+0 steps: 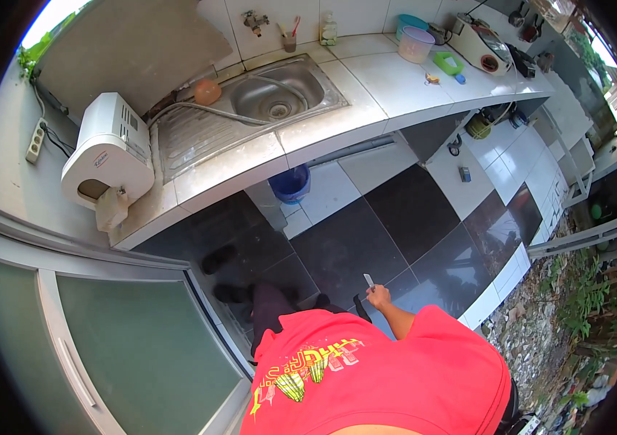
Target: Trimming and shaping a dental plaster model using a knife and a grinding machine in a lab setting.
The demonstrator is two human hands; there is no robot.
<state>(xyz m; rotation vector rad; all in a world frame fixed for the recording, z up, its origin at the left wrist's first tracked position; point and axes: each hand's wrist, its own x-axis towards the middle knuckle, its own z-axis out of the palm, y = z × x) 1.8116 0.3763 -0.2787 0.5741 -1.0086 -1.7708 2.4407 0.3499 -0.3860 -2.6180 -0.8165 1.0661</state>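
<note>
White water dispenser (105, 148) at the counter's (388, 87) left end; steel sink (276, 94) near its middle, orange ball (207, 91) at the basin's left corner; blue bucket (290, 183) beneath the front edge. Right hand (378, 297), over the dark floor tiles (410, 210), fingers closed around a small knife (368, 280), blade up. Left hand out of sight.

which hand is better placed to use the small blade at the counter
Right, probably. The right hand already grips the small blade, raised in front of the body toward the tiled counter. The left hand is out of view.
</note>
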